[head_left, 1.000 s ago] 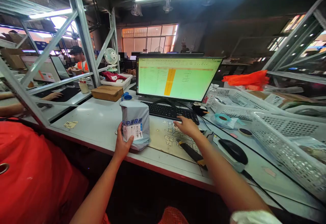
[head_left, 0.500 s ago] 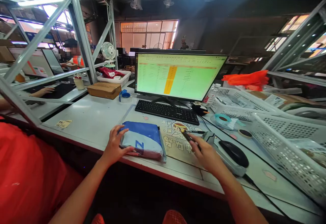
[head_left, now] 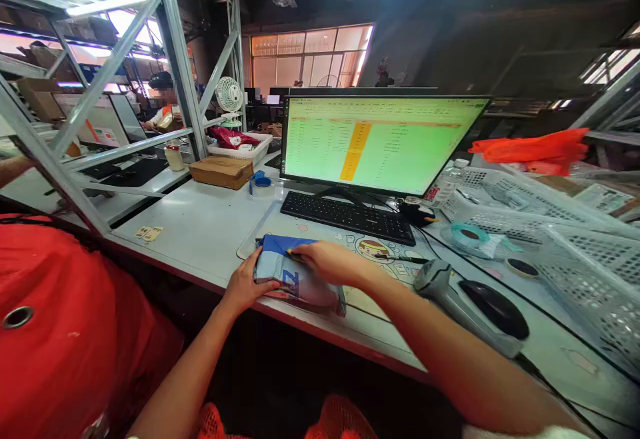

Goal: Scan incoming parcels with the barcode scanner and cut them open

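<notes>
A blue and white plastic mailing bag (head_left: 300, 287), plump and marked with a blue letter, lies at the desk's front edge. My left hand (head_left: 245, 286) grips its left end, with the fingers at the far corner and the thumb along the near side. Over the bag's top, my right hand (head_left: 333, 262) is closed around a slim utility knife (head_left: 290, 252). The knife's yellow tip touches or nearly touches the blue part of the bag; its handle is mostly hidden by the hand.
Behind the bag are a keyboard (head_left: 347, 218) and a lit monitor (head_left: 385, 142). A pen (head_left: 403, 259), a barcode scanner (head_left: 463, 306) and a mouse (head_left: 495, 309) lie to the right, near tape rolls and white baskets (head_left: 575, 279). A cardboard box (head_left: 221, 171) sits back left.
My right hand has moved left with the knife, from beside the bag to over its top. My left hand keeps its hold on the bag's left end. The view has shifted slightly.
</notes>
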A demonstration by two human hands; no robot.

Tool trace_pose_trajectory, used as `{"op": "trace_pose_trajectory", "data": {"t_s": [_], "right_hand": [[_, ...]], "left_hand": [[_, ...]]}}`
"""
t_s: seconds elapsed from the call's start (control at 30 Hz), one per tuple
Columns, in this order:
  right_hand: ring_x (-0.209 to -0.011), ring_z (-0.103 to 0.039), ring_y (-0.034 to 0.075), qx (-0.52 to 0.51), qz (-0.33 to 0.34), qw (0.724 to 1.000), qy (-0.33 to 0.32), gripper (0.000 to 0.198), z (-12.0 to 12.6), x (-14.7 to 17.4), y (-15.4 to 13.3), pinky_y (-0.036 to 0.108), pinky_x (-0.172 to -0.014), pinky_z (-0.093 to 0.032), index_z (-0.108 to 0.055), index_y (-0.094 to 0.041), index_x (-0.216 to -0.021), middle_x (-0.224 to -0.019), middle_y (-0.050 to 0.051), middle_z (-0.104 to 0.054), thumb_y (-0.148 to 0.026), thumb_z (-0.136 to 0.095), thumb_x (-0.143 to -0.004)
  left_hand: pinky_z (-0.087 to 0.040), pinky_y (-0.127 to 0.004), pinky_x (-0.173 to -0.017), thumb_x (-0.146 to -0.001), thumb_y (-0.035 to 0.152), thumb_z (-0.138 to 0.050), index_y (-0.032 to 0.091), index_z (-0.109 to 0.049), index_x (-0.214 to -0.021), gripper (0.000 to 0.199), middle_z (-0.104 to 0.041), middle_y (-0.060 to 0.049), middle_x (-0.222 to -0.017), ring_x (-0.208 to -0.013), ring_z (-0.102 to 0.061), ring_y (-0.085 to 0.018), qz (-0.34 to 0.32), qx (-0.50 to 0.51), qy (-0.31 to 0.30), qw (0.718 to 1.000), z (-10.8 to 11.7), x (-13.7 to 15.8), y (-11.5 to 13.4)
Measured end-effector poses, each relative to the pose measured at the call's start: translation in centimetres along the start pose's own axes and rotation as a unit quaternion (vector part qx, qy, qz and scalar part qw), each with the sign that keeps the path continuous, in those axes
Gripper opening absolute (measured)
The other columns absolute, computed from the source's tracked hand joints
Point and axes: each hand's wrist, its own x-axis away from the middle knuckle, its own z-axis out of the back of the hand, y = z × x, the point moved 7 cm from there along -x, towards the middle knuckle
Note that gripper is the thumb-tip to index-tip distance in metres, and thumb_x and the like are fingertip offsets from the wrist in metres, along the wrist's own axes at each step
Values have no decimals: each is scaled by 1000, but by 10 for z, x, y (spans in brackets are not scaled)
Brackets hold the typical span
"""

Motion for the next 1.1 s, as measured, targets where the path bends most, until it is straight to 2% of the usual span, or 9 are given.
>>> {"op": "trace_pose_trajectory", "data": {"t_s": [0.1,0.2,0.3,0.4,0.5,0.7,0.8,0.9,1.1], "right_hand": [[-108,-74,26,-33,-8,999,-35,45,-6,71,40,34,-92,-57,-71,-29,-138,-129,7,-75,-33,-42,-104],[-100,-75,26,-19,-67,997,19,42,-13,132,97,34,-87,-58,-76,-31,-130,-121,7,-78,-39,-44,-104],[-93,-75,26,54,-183,977,97,47,-39,161,142,36,-81,-59,-70,-29,-139,-113,10,-78,-38,-40,-104],[-94,-73,28,123,-268,945,139,53,-76,163,160,37,-79,-58,-59,-26,-152,-109,14,-74,-34,-36,-105],[-109,-68,33,139,-256,936,198,50,-88,148,156,45,-91,-57,-66,-18,-144,-119,19,-68,-33,-40,-103],[-126,-59,30,28,-67,936,343,45,-20,72,98,48,-111,-48,-66,-19,-138,-135,17,-62,-40,-44,-105],[-136,-54,27,-17,-15,966,256,46,-15,0,61,42,-117,-42,-63,-17,-142,-146,16,-57,-38,-47,-105],[-136,-53,30,16,-30,990,134,53,-39,-54,37,46,-116,-40,-54,-16,-151,-148,17,-57,-42,-47,-106],[-128,-58,35,54,-65,992,99,62,-59,-67,37,50,-106,-41,-54,-21,-148,-138,17,-64,-63,-40,-105]], "left_hand": [[-47,-47,-117,-79,50,-86,21,-40,-160,98,-55,-15,-155,-143,-54,-34,11,-13,-13,1000,1,2,2],[-45,-49,-118,-80,53,-85,21,-34,-164,103,-49,-16,-160,-145,-51,-35,-5,-34,-28,999,7,2,12],[-42,-57,-118,-74,63,-87,23,-28,-166,117,-50,-18,-157,-143,-50,-39,-34,-106,-57,992,16,-7,31],[-30,-61,-123,-82,65,-79,30,-47,-157,89,-47,-13,-160,-151,-36,-40,-124,-169,-69,975,20,-24,63],[-25,-57,-125,-96,53,-68,31,-65,-139,48,-50,-7,-157,-152,-33,-35,-211,-180,-135,951,5,-38,86],[-43,-41,-97,-100,36,-61,18,-71,-95,21,-69,-7,-99,-105,-60,-25,-288,-222,-169,916,-16,-43,100],[-43,-37,-85,-100,34,-57,17,-66,-78,29,-64,-5,-77,-86,-60,-22,-336,-249,-161,894,-23,-39,103],[-42,-35,-78,-101,32,-55,18,-63,-68,37,-62,-5,-66,-71,-59,-19,-388,-254,-126,877,-21,-32,109],[-39,-34,-65,-104,29,-51,18,-61,-68,38,-59,-2,-59,-59,-55,-17,-455,-229,-44,860,17,47,132]]}}
